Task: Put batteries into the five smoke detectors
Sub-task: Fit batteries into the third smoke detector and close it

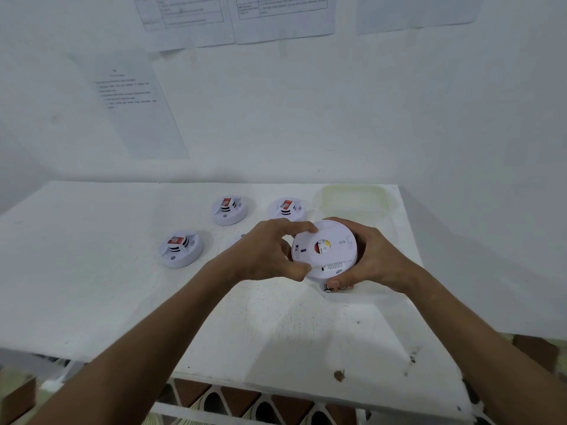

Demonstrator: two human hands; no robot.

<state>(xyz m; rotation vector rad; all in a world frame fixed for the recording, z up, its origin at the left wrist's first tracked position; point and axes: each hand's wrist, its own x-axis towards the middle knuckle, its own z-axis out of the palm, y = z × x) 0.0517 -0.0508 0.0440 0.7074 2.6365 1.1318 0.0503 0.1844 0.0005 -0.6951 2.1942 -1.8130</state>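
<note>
Gripping one smoke detector (325, 251) in your left hand (264, 251) and right hand (372, 256); its label print is unreadable.

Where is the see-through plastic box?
In the head view, the clear plastic box sits at the far right corner of the white table, just right of the nearest smoke detector and behind the two hands.

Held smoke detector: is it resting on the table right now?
No, the held smoke detector is lifted off the table, gripped between the left hand and the right hand, back side facing the camera.
</note>
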